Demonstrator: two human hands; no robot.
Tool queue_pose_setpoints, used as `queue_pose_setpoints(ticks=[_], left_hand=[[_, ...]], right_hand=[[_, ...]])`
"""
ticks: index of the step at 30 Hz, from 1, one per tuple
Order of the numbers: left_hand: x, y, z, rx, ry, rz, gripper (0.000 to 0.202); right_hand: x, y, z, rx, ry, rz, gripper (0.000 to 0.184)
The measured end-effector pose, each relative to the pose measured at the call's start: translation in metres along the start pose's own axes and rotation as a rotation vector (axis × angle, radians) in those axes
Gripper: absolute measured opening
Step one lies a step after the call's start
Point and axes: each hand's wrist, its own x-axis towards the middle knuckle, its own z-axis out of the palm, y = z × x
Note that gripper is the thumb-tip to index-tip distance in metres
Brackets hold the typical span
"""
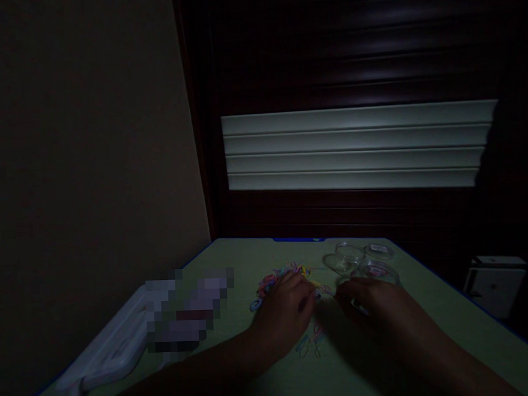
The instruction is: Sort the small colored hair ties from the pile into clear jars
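White piece (115,336), smooth, long, rounded edges: well left of the fingers. Band pile (267,283), tangled, thin multicolor loops: under and around left fingertips. Left hand (286,304): fingers curled down over it. Loose loops (311,342), thin, scattered: nearer the wearer than the fingertips. Right hand (374,298): fingers bent down; too dark to tell whether either hand's tips close on a band. Clear cup (350,256), round, thin-walled: just beyond right fingers. Flat labeled disc (379,250), clear: farther back, right.
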Motion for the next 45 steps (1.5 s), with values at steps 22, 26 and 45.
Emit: queue_pose_setpoints(ticks=[22,26,45], left_hand=[[-0.004,0.005,-0.007,-0.171,0.078,0.030,0.016],[-0.007,0.008,-0.009,-0.191,0.097,0.081,0.015],[-0.008,0.009,-0.007,-0.254,0.120,0.135,0.015]], right_hand=[[0.001,0.004,0.003,0.069,0.066,-0.016,0.018],[0.000,0.001,0.006,0.170,0.132,-0.051,0.020],[-0.001,-0.007,0.002,0.376,0.133,-0.152,0.014]])
